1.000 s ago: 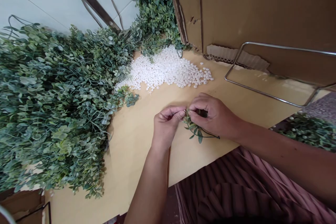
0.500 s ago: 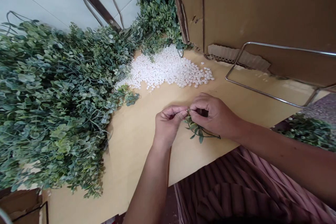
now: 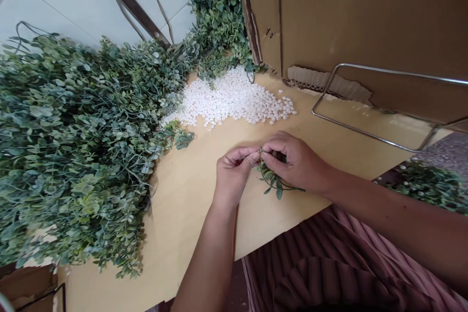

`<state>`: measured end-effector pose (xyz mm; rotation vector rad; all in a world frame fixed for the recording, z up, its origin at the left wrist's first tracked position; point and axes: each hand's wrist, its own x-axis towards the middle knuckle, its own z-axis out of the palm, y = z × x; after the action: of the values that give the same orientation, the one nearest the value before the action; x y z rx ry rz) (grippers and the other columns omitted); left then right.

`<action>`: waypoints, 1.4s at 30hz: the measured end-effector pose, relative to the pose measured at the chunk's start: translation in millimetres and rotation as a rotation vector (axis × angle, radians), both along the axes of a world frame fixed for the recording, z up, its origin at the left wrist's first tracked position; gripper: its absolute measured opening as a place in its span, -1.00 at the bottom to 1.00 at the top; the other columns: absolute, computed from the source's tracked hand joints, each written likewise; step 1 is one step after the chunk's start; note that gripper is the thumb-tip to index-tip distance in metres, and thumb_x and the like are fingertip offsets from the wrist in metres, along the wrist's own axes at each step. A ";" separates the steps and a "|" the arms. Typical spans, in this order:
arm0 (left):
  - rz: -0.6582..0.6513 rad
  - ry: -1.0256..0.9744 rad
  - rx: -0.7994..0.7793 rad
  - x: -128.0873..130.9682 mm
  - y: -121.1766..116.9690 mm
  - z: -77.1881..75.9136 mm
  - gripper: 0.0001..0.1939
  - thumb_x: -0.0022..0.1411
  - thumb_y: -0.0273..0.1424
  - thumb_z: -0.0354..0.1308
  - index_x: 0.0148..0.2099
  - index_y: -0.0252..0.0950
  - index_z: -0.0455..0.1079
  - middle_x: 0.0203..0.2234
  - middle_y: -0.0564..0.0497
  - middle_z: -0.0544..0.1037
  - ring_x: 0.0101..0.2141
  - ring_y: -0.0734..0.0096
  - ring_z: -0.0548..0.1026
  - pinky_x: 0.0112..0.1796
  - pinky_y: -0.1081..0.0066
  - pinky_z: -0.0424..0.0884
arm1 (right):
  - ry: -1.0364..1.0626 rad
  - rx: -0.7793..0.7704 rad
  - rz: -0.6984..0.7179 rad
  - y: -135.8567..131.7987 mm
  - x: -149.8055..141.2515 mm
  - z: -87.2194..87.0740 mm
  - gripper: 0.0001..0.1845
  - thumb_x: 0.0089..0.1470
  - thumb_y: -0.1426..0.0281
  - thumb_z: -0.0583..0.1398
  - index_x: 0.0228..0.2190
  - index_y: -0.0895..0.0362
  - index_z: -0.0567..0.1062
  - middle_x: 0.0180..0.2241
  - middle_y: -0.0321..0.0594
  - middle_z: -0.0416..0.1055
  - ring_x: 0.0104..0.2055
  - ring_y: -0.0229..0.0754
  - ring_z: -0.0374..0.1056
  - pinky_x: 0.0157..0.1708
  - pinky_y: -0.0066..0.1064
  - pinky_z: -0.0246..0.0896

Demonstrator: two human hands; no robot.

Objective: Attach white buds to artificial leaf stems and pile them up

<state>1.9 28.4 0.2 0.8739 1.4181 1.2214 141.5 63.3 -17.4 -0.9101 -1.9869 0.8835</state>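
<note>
Between my two hands is a small sprig of artificial greenery (image 3: 275,184), its leaves and dark stem hanging below the fingers. My left hand (image 3: 236,170) is closed, thumb and forefinger pinched at the sprig's upper end. From the right, my right hand (image 3: 294,158) pinches the same spot, its fingertips meeting those of the left. Whatever lies right between the fingertips is too small and covered to make out. Beyond the hands, a heap of small white plastic pieces (image 3: 234,95) is spread on the brown paper surface (image 3: 193,204).
A large pile of artificial foliage (image 3: 84,146) fills the left side, with more greenery (image 3: 219,9) at the back. A cardboard box (image 3: 365,14) stands at back right beside a bent metal wire frame (image 3: 369,130). Further foliage (image 3: 431,185) lies low at right.
The hands stay pinched together on the sprig, with only a slight shift of the right hand's fingers. The whole view has moved a little.
</note>
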 end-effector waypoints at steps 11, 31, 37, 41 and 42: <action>-0.251 0.299 0.017 0.8 -22.5 18.8 -0.78 -0.12 -0.31 0.33 -0.44 -0.32 0.41 -0.62 0.11 0.37 -0.57 0.56 0.30 -0.53 0.51 0.23 | 0.016 -0.050 -0.107 1.4 -2.3 -1.1 -0.87 0.03 0.41 0.11 -0.52 0.16 0.37 -0.52 -0.20 0.34 -0.39 -0.18 0.26 -0.36 -0.33 0.16; -0.048 -0.067 -0.027 -6.0 -14.2 17.0 -0.71 -0.26 -0.26 0.40 -0.49 -0.33 0.47 -0.62 0.06 0.50 -0.57 0.56 0.39 -0.47 0.49 0.35 | -0.053 0.221 0.040 -13.2 -5.7 2.8 -0.86 0.13 0.40 0.05 -0.30 0.17 0.38 -0.37 -0.10 0.45 -0.31 -0.11 0.33 -0.28 -0.28 0.18; 0.177 0.290 0.090 -34.5 6.6 15.8 -0.79 -0.14 -0.36 0.31 -0.39 -0.32 0.47 -0.53 0.04 0.52 -0.48 0.50 0.43 -0.41 0.47 0.34 | -0.041 0.099 0.065 -12.3 -3.0 8.6 -0.82 0.17 0.41 -0.05 -0.45 0.13 0.26 -0.48 -0.17 0.37 -0.42 -0.17 0.25 -0.39 -0.36 0.10; 0.238 0.825 0.120 -63.9 33.7 5.3 -0.85 0.01 -0.40 0.16 -0.34 -0.32 0.48 -0.42 -0.03 0.50 -0.42 0.43 0.42 -0.32 0.41 0.32 | -0.034 0.058 0.101 -10.7 -3.5 8.3 -0.77 0.19 0.33 -0.06 -0.47 0.12 0.21 -0.55 -0.26 0.27 -0.49 -0.23 0.17 -0.46 -0.41 0.01; 0.227 0.955 0.108 -68.7 40.2 2.9 -0.83 0.03 -0.39 0.15 -0.30 -0.30 0.49 -0.40 -0.03 0.49 -0.40 0.40 0.42 -0.29 0.38 0.32 | -0.037 0.034 0.110 -10.1 -3.3 8.0 -0.75 0.20 0.31 -0.07 -0.48 0.13 0.22 -0.56 -0.27 0.26 -0.50 -0.24 0.17 -0.46 -0.42 -0.01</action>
<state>-66.8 68.7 3.1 1.5165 2.2583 1.0806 138.1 53.2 -9.4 -0.8098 -2.0939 0.8973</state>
